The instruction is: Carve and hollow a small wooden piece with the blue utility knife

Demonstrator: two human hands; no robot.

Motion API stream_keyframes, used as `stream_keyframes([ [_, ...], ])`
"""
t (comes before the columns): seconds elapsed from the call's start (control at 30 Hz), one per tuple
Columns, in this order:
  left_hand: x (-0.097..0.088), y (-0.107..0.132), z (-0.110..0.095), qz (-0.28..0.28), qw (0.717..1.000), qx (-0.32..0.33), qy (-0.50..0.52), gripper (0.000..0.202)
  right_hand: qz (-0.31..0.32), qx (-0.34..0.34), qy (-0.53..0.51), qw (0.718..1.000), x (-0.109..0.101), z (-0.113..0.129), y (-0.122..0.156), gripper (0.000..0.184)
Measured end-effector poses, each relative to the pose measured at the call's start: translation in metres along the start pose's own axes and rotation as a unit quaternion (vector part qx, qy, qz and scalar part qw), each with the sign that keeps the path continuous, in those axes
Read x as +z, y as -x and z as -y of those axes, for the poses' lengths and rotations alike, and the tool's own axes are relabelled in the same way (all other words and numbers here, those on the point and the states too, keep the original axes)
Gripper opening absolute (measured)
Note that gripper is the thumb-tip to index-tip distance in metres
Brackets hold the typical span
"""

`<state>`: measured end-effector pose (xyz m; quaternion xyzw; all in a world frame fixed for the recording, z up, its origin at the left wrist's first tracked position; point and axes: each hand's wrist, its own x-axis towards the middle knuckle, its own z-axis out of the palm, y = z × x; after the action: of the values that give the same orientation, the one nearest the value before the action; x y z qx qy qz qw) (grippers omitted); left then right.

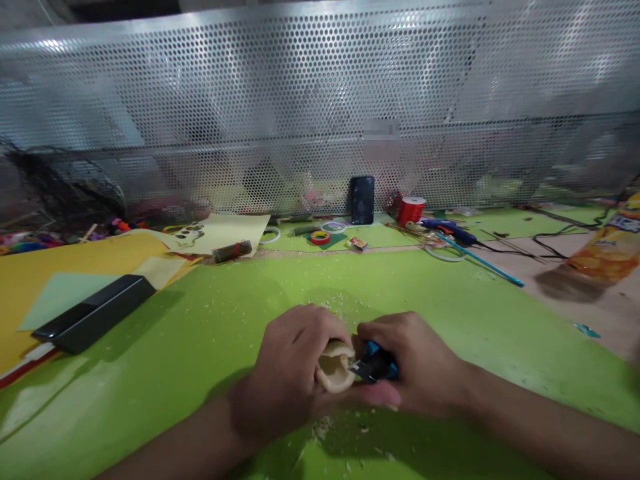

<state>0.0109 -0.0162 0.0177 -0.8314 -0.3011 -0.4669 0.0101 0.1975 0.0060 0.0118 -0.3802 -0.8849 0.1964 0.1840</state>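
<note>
L hand (295, 353): curled mostly closed, fingers wrapped round the pale hollow piece
pale hollow piece (336, 385): low ctr, over the green mat (200, 373), held in L hand w/ its hollow end facing the cam, jagged edge on the R
R hand (417, 357): closed up pretty tight around a blue/blk cutter (377, 365), right beside L hand
blade (356, 367): tip at that jagged edge, can't tell if it's touching tbh
shavings (323, 427): pale bits all over the mat, esp. below the hands
back row: blk phone (363, 200) upright by the perforated panel (300, 87), red spool (411, 213) to its R, then blue glue gun (453, 232)
L side: blk box (95, 313) near yellow paper (20, 280)
</note>
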Motion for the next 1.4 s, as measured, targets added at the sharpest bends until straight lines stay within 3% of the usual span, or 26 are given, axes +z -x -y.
stream_keyframes([
  [0.47, -0.0024, -0.0028, 0.0043, 0.029, 0.995, 0.064, -0.064, 0.037, 0.007, -0.014, 0.039, 0.999, 0.0019, -0.0037, 0.0002, 0.029],
  [0.67, -0.0029, -0.0036, 0.003, 0.043, 0.992, 0.084, -0.079, 0.037, 0.015, -0.016, 0.042, 0.999, 0.0032, -0.0038, 0.0005, 0.017],
  [1.0, -0.0039, -0.0053, 0.0046, 0.066, 0.984, 0.119, -0.112, 0.038, 0.009, -0.045, 0.085, 0.995, 0.0026, -0.0062, -0.0014, 0.02],
  [1.4, -0.0028, -0.0058, 0.0028, 0.065, 0.978, 0.14, -0.138, 0.035, 0.026, -0.027, 0.096, 0.995, 0.0008, -0.0011, -0.0026, 0.012],
])
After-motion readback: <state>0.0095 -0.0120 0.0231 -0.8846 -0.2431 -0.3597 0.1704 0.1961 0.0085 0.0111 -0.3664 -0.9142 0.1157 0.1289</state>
